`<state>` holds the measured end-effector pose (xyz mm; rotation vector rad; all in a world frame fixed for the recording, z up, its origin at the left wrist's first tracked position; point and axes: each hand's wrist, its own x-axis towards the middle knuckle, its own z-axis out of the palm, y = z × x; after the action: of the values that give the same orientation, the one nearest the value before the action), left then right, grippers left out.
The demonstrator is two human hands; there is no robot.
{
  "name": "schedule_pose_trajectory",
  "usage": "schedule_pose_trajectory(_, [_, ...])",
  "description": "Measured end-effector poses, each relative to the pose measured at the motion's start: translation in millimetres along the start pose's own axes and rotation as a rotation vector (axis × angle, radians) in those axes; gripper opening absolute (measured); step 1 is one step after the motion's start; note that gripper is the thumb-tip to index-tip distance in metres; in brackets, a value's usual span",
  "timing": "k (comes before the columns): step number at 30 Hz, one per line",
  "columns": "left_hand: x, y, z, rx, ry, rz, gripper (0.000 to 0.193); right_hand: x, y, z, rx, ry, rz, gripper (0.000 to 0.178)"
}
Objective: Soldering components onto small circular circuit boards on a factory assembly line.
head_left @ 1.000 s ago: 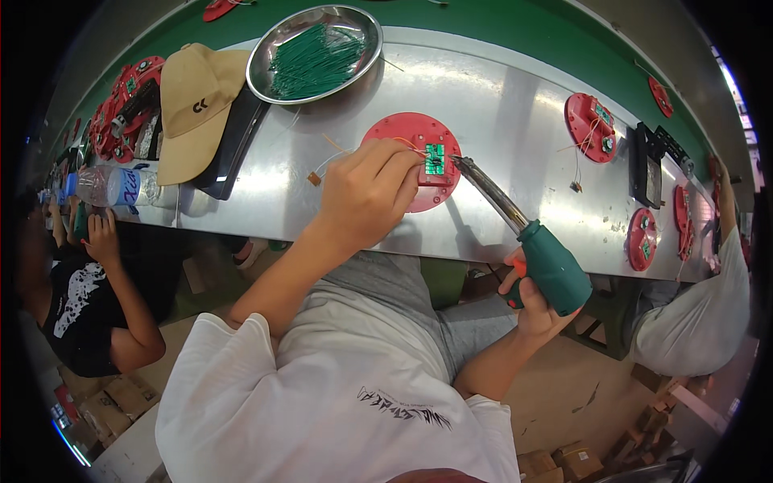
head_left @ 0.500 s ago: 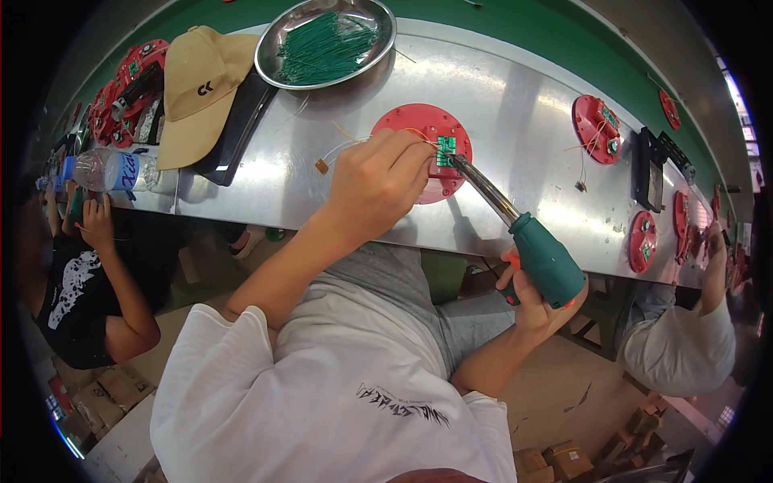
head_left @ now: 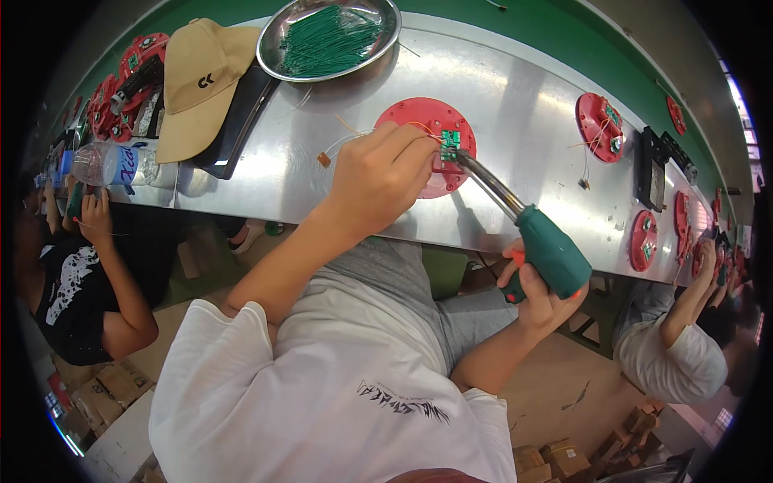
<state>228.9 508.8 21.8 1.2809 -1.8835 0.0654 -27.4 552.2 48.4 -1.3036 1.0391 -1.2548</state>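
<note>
A round red plastic base lies on the metal bench in front of me, with a small green circuit board mounted on it. My left hand rests over its left side, thumb and fingers pinched on a thin wire at the board's edge; the fingertips partly hide the wire's end. In my right hand is a green soldering gun, its metal tip touching or very close to the board from the right. Loose wires trail left from my left hand, near a small brown part.
A steel bowl of green wires stands at the back, beside a tan cap on a dark case. A plastic bottle lies far left. More red bases and a black holder sit right. People work on both sides.
The whole view has shifted slightly. My hands and the soldering gun keep almost the same position at the board. The person on the right has moved an arm.
</note>
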Motion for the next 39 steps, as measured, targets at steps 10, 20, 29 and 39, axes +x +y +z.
schedule_pose_trajectory(10, [1.1, -1.4, 0.3, 0.001, 0.014, -0.007, 0.012, -3.4, -3.8, -25.0, -0.08, 0.067, -0.264, 0.055])
schedule_pose_trajectory(20, [-0.1, -2.0, -0.5, 0.014, 0.059, 0.048, 0.012, 24.1, -75.7, -47.2, -0.324, 0.23, -0.561, 0.049])
schedule_pose_trajectory(29, [1.6, -1.9, 1.5, 0.032, 0.042, 0.06, 0.014, 58.2, -24.3, -70.0, -0.061, 0.303, -0.471, 0.047])
schedule_pose_trajectory(39, [33.6, 17.7, -34.4, 0.097, -0.131, 0.062, 0.052, 50.9, 37.6, -86.4, 0.226, 0.403, -0.358, 0.041])
